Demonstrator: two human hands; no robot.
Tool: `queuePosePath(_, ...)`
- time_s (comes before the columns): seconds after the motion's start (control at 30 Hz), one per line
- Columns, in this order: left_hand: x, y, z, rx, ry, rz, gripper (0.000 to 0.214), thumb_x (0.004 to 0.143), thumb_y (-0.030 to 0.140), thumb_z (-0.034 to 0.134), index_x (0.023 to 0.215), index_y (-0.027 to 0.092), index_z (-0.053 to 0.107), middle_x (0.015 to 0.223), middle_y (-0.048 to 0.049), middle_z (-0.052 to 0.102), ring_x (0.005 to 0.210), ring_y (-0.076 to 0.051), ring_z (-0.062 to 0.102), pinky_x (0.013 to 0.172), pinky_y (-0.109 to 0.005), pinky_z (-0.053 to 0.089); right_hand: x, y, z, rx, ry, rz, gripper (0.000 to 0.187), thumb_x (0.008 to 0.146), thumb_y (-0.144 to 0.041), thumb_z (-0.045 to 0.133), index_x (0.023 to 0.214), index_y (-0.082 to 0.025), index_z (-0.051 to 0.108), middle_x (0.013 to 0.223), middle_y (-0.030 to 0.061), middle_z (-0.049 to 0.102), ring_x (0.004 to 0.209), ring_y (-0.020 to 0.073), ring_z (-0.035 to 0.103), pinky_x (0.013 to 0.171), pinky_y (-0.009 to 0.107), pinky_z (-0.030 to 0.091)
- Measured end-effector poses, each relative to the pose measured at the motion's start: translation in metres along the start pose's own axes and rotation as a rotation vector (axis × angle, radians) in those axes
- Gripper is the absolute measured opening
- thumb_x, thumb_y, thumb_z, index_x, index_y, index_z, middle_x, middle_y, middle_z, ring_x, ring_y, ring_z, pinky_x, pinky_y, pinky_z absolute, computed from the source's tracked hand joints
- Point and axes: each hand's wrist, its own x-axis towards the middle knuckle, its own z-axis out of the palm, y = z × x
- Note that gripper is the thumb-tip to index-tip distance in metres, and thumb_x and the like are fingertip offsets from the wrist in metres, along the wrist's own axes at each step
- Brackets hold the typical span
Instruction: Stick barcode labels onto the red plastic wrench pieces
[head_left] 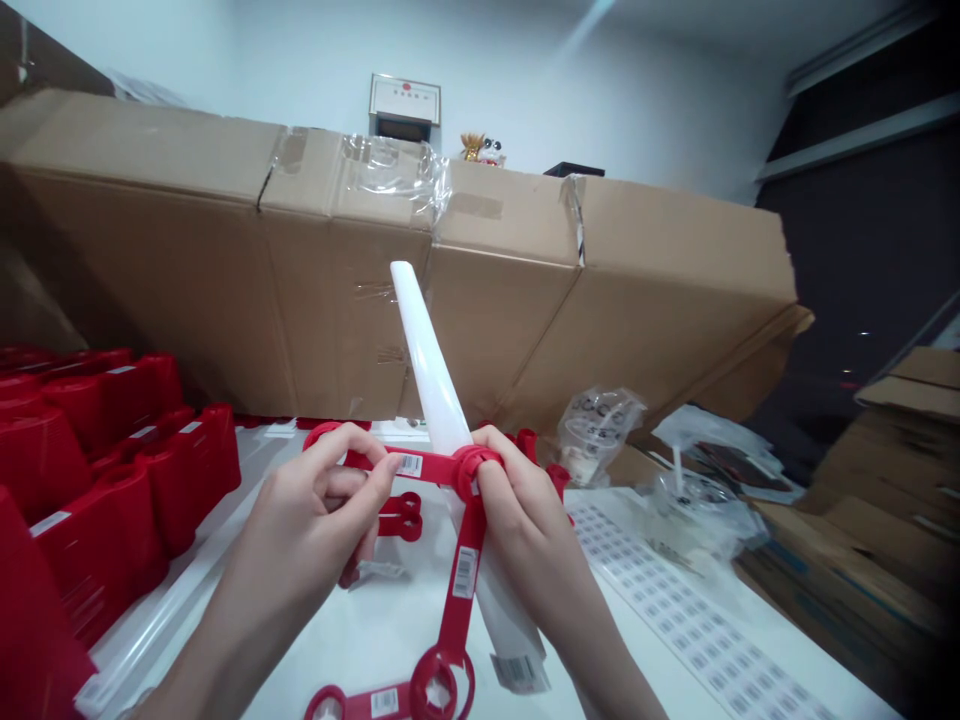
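My left hand (322,515) pinches the left arm of a red plastic bracket (431,468), close to a small barcode sticker. My right hand (517,510) is closed around the bracket's central ring and the white tapered tube (429,360) that passes up through it. The tube points up and away from me, its lower end carrying a barcode label near my right wrist. A second red arm of the bracket (463,580) hangs down towards the white table (375,630), ending in a ring (439,685).
Stacked red plastic parts (112,450) fill the left side. A wall of taped cardboard boxes (465,290) stands behind the table. Sheets of barcode stickers (675,610) lie on the right, with crumpled clear bags (600,425) and more cartons (885,480) beyond.
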Motion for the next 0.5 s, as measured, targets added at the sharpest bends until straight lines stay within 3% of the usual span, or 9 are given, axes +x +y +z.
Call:
queuePosePath(0.2,0.012,-0.017,0.009,0.176,0.115,0.041,0.036,0.098,0.056,0.054,0.079,0.026,0.046,0.051,0.0080,0.055,0.045,-0.013,0.046,0.048,-0.024,0.034,0.000,0.007,0.003,-0.078,0.045,-0.032,0.026,0.106,-0.022,0.036,0.083,-0.023,0.049,0.073,-0.0051,0.059,0.066,0.0141,0.052,0.060,0.027,0.040)
queuePosePath(0.37,0.032,-0.028,-0.003,0.259,0.259,-0.002,0.049,0.087,0.065,0.065,0.083,0.028,0.033,0.056,0.0096,0.056,0.046,-0.016,0.055,0.050,-0.026,0.038,0.009,0.010,-0.003,-0.133,0.107,-0.024,0.027,0.105,-0.023,0.036,0.082,-0.023,0.050,0.072,-0.0035,0.060,0.068,0.0159,0.055,0.061,0.028,0.040)
queuePosePath(0.5,0.030,-0.022,-0.007,0.303,0.306,-0.011,0.056,0.084,0.072,0.062,0.105,0.029,0.032,0.087,0.0008,0.067,0.059,-0.023,0.066,0.060,-0.034,0.047,0.011,0.010,-0.006,-0.128,0.114,-0.027,0.028,0.104,-0.022,0.036,0.081,-0.023,0.051,0.072,-0.0032,0.061,0.068,0.0163,0.055,0.061,0.028,0.040)
